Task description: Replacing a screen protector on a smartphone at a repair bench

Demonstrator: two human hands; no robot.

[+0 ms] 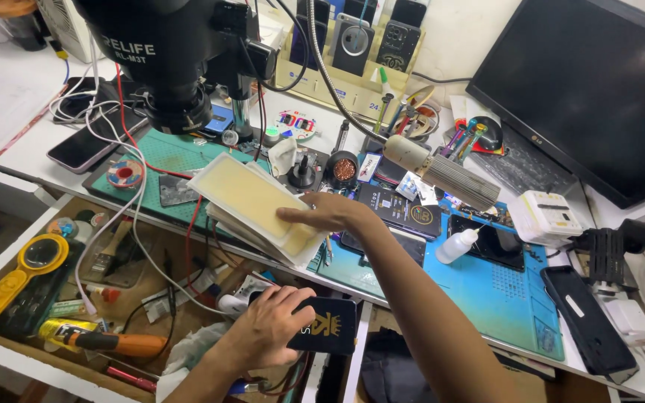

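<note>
my right hand [322, 213] rests on a stack of pale flat packets [255, 205], hemmed in by the black microscope [177, 56] above left and the ribbed grey tool [449, 175] to the right. my left hand [266, 328] grips a black box [326, 326] over the open drawer [9, 351], crowded with cables and an orange screwdriver [106, 342]. the blue mat [487, 291] offers the only bare passage, past a white dropper bottle [457, 245].

One head-worn camera looks steeply down and forward from just above the table [487, 291], close to the work. A microscope [166, 60] fills the upper left; an open drawer [9, 351] lies nearest, bottom left.
</note>
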